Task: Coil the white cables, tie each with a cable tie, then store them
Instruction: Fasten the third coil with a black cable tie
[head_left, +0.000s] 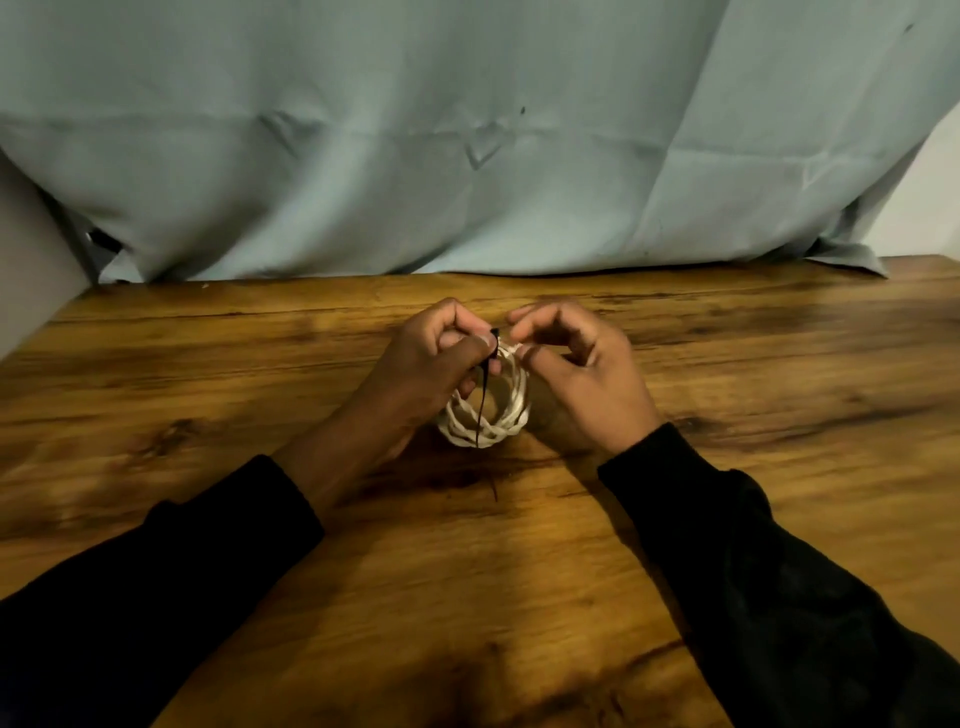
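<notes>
Head view, the only one I have: the camera sits on the person's head and looks forward and down across a wooden table (519, 571), with both black sleeves (779, 597) entering from the bottom corners. The left hand (431, 364) and right hand (582, 374) meet near frame centre, close to the lens. The wide-angle optics bow the table's far edge, where a pale blue-grey cloth (467, 130) fills the upper half. The picture is dim, so I cannot judge the camera's tilt with certainty.
</notes>
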